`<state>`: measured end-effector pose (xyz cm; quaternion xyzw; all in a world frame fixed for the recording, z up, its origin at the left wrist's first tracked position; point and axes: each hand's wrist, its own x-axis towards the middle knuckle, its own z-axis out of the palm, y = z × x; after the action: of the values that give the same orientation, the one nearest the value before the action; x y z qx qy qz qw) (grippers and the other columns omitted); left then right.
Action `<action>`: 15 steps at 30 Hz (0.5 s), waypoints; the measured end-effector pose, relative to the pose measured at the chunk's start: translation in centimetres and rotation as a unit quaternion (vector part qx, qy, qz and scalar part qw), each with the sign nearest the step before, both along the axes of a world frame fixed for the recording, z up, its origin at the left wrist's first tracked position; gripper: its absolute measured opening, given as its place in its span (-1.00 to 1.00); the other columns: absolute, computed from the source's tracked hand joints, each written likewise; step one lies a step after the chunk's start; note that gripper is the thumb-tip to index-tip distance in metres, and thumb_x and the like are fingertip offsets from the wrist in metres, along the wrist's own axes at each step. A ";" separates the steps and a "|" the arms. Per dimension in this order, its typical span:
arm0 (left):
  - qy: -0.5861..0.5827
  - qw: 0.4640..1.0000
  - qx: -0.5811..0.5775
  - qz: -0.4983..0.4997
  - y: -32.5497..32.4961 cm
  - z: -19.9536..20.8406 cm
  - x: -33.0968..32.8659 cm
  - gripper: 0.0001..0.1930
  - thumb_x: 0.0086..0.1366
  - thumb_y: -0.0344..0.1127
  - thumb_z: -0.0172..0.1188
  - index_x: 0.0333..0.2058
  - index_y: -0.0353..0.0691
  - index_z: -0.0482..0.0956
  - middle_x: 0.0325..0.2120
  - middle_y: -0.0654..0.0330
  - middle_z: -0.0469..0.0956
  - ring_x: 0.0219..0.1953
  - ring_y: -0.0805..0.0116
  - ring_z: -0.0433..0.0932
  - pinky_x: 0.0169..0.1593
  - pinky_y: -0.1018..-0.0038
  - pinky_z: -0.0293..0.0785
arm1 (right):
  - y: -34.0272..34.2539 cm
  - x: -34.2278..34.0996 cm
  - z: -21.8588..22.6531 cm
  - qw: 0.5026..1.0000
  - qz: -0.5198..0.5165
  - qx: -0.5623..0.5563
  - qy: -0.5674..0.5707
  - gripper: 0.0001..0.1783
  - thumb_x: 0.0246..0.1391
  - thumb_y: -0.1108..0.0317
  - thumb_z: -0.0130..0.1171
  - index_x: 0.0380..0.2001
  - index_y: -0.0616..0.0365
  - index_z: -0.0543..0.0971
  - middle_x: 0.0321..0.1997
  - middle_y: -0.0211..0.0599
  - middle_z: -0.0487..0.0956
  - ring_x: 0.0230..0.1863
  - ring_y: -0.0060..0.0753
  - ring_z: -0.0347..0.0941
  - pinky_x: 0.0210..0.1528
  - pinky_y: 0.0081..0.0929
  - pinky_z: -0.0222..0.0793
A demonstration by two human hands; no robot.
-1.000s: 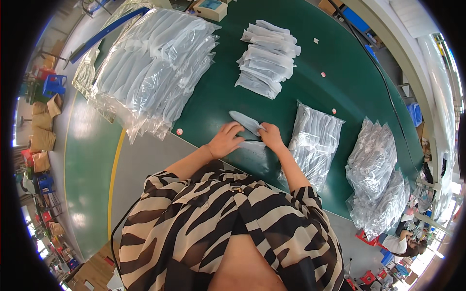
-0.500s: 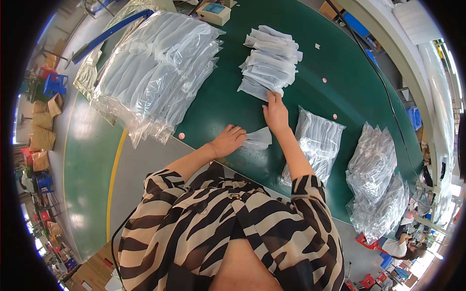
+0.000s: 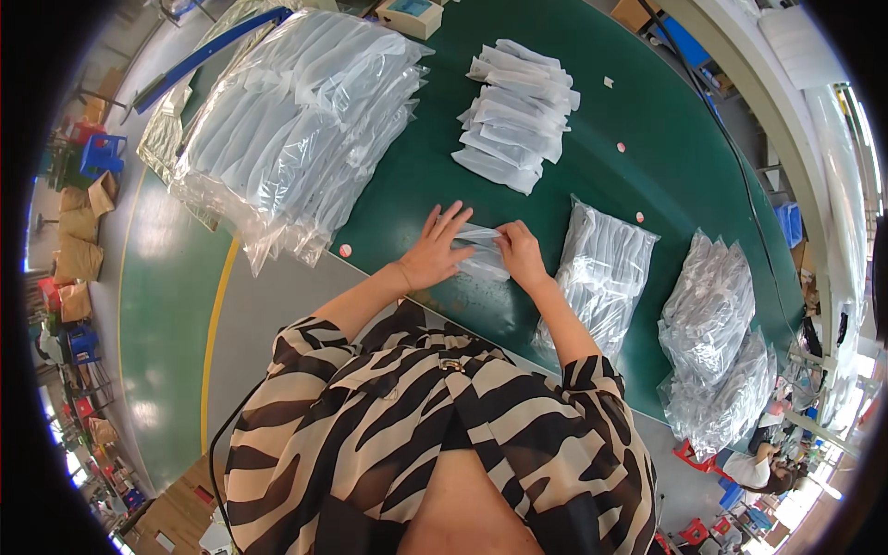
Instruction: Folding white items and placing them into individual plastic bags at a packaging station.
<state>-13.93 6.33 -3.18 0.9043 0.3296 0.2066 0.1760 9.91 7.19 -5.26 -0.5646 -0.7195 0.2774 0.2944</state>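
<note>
My right hand (image 3: pixel 523 255) pinches the end of a flat, frosted translucent pouch (image 3: pixel 478 233) near the table's front edge. At the pouch's other end lies my left hand (image 3: pixel 433 252), its fingers stretched out and apart, touching or just over it. Another similar pouch (image 3: pixel 485 265) shows under them; how many lie there I cannot tell. Beyond my hands, a loose overlapping row of the same pouches (image 3: pixel 513 116) runs away from me. To the right of my right hand sits a clear bag (image 3: pixel 606 268) packed with pale pouches.
A big clear bag (image 3: pixel 296 120) of stacked pouches fills the table's left side. Two crumpled filled bags (image 3: pixel 708 314) lie at the right. A blue bar (image 3: pixel 213 60), a small device with a screen (image 3: pixel 412 17) and round stickers (image 3: pixel 346 251) are about. A black cable (image 3: pixel 731 157) crosses the right edge.
My right hand has come back from the pouch row and now pinches a pouch beside my left hand. My left hand has opened its fingers and shifted slightly away from me.
</note>
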 end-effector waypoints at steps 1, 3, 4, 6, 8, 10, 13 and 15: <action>0.010 1.000 -0.012 -0.003 0.4 -0.5 -0.1 -0.50 -0.07 -0.35 0.40 -0.06 -0.06 0.55 0.26 -0.04 0.17 0.36 -0.06 0.08 0.34 -0.09 0.07 | -0.2 -0.3 0.7 0.999 0.015 -0.028 0.012 -0.84 0.02 0.50 0.23 -0.29 0.30 0.54 -0.28 0.04 0.52 -0.31 0.16 0.50 -0.26 -0.12 0.42; 0.021 0.999 -0.025 -0.008 0.7 -1.2 -0.2 -0.51 -0.08 -0.34 0.40 -0.08 -0.04 0.56 0.28 -0.05 0.15 0.38 -0.05 0.05 0.35 -0.11 0.05 | -0.4 -0.1 0.8 0.998 0.027 -0.055 0.025 -0.83 0.01 0.50 0.24 -0.30 0.30 0.54 -0.28 0.04 0.52 -0.30 0.16 0.49 -0.26 -0.13 0.42; 0.023 0.999 -0.032 -0.016 0.8 -1.3 -0.1 -0.50 -0.08 -0.34 0.40 -0.07 -0.04 0.56 0.28 -0.05 0.15 0.38 -0.05 0.04 0.35 -0.11 0.05 | -0.5 0.2 0.7 0.998 0.038 -0.050 0.010 -0.83 0.00 0.51 0.24 -0.30 0.30 0.53 -0.27 0.04 0.52 -0.30 0.16 0.49 -0.25 -0.13 0.41; 0.026 0.998 -0.047 -0.031 0.9 -1.1 0.1 -0.50 -0.07 -0.34 0.40 -0.06 -0.02 0.55 0.28 -0.04 0.14 0.39 -0.05 0.03 0.36 -0.11 0.04 | -0.6 0.7 0.4 0.997 0.060 -0.042 -0.020 -0.81 -0.02 0.52 0.25 -0.30 0.30 0.50 -0.26 0.04 0.52 -0.28 0.16 0.49 -0.23 -0.14 0.41; 0.034 0.998 -0.043 -0.029 0.9 -0.4 0.3 -0.51 -0.06 -0.32 0.40 -0.07 -0.02 0.55 0.26 -0.03 0.17 0.38 -0.05 0.04 0.35 -0.11 0.04 | -0.8 1.1 0.2 0.997 0.063 -0.040 -0.025 -0.81 -0.03 0.53 0.23 -0.31 0.29 0.49 -0.26 0.03 0.52 -0.28 0.16 0.50 -0.24 -0.13 0.41; 0.050 0.998 -0.033 -0.017 0.8 0.9 0.3 -0.55 -0.03 -0.28 0.41 -0.09 -0.01 0.54 0.22 -0.02 0.21 0.35 -0.05 0.07 0.35 -0.11 0.05 | -1.1 1.1 0.0 0.996 0.076 -0.034 -0.033 -0.81 -0.04 0.56 0.21 -0.31 0.29 0.46 -0.26 0.03 0.51 -0.29 0.16 0.50 -0.25 -0.11 0.42; 0.042 0.998 -0.028 -0.038 1.0 -0.2 0.0 -0.54 -0.02 -0.28 0.40 -0.08 -0.01 0.53 0.17 -0.01 0.24 0.31 -0.05 0.11 0.35 -0.10 0.06 | -1.4 1.0 0.0 0.994 0.086 -0.013 -0.063 -0.81 -0.04 0.57 0.17 -0.31 0.27 0.44 -0.26 0.02 0.51 -0.31 0.17 0.50 -0.27 -0.09 0.43; 0.038 0.998 -0.025 -0.048 0.9 -0.8 -0.2 -0.53 -0.02 -0.28 0.40 -0.08 -0.01 0.52 0.15 0.00 0.26 0.29 -0.06 0.13 0.35 -0.10 0.06 | -1.6 0.9 0.2 0.993 0.092 -0.002 -0.079 -0.82 -0.04 0.57 0.15 -0.31 0.26 0.43 -0.26 0.02 0.51 -0.32 0.17 0.50 -0.28 -0.08 0.43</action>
<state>-14.09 7.23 -3.98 0.9215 0.2973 0.1551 0.1961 10.82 5.64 -5.08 -0.5168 -0.7888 0.2590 0.2087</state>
